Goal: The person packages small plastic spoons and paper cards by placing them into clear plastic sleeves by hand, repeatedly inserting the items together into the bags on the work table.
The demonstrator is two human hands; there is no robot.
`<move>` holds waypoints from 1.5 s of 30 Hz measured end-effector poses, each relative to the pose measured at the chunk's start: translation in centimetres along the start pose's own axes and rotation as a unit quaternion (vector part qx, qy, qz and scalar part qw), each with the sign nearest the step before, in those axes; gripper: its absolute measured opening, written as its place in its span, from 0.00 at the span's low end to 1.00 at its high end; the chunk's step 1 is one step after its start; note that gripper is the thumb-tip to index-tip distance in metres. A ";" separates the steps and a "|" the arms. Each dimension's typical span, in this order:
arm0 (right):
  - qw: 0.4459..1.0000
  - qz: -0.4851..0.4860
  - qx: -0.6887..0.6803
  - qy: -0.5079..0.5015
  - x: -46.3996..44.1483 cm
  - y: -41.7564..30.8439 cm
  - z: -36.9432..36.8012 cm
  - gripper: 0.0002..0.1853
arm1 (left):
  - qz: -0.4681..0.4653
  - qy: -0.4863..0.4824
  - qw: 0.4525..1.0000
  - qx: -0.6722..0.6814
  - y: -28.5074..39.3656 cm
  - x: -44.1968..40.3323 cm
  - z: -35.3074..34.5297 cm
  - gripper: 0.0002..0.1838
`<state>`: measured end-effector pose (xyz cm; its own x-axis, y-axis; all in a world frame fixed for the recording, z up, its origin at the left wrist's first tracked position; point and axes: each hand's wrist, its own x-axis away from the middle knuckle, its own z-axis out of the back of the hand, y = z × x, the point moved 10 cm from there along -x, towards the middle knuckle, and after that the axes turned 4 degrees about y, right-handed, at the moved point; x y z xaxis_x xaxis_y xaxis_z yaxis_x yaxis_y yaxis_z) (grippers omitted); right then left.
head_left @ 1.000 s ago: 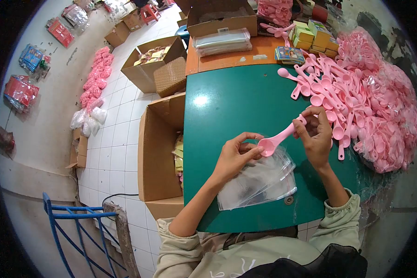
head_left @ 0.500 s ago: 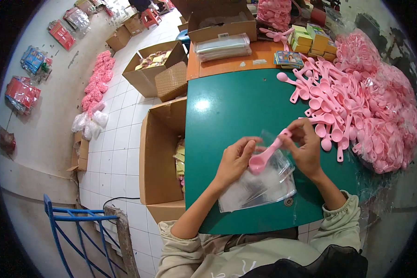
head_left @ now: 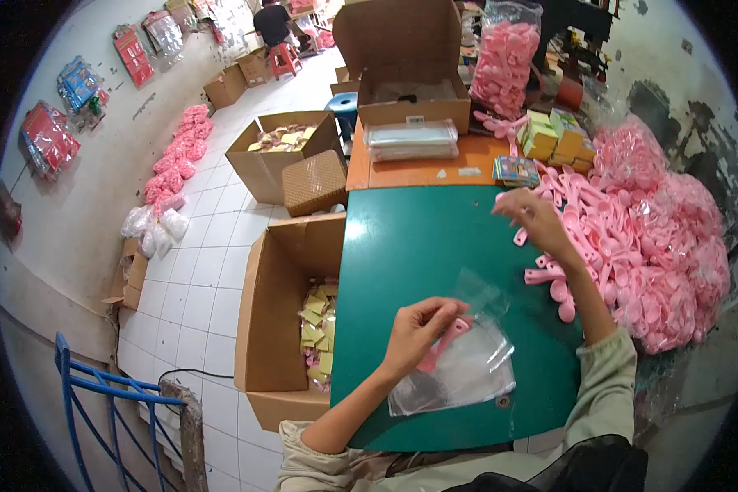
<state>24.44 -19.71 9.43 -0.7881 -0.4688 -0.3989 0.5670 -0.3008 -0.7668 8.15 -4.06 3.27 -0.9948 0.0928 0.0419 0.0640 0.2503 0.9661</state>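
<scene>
My left hand (head_left: pixel 418 332) is closed with a pink measuring spoon (head_left: pixel 441 348) in its grip, the spoon's holed handle end pointing up and right. A clear plastic bag (head_left: pixel 481 293) sticks out beyond the fingertips; whether the spoon is inside it I cannot tell. Below lies a stack of flat clear bags (head_left: pixel 467 381) on the green table (head_left: pixel 410 246). Farther away, my right hand (head_left: pixel 535 220) is over the left edge of a heap of pink spoons (head_left: pixel 603 238). Its curled fingers are blurred and partly cover a spoon there.
Small picture cards (head_left: pixel 516 170) and yellow-green boxes (head_left: pixel 553 138) stand behind the heap. Bulging bags of spoons (head_left: pixel 681 254) line the right side. Left of the table is an open carton (head_left: pixel 258 328) holding yellow-labelled packs. A person (head_left: pixel 272 25) sits far back.
My right hand has left the spoon and moved away from me to the heap. My left hand keeps the spoon, now lower in its grip. The view has tilted up.
</scene>
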 end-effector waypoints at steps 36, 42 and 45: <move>0.963 -0.113 0.062 0.235 -1.8 7.7 11.3 0.08 | 0.061 -0.068 0.996 0.001 -1.3 -0.9 -0.4 0.16; 0.995 -0.093 -0.024 0.037 4.1 -8.1 3.1 0.09 | 0.014 -0.064 0.996 -0.065 1.9 -3.4 0.1 0.16; 0.994 -0.051 0.068 0.066 5.3 -10.7 3.3 0.08 | -0.008 -0.074 0.993 -0.095 3.8 -4.3 -0.2 0.16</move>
<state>14.97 -21.67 17.19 -0.8623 -0.3202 -0.3923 0.5031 -0.4540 -0.7354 12.66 -3.72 6.78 -0.9721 0.2345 0.0023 0.0190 0.0687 0.9975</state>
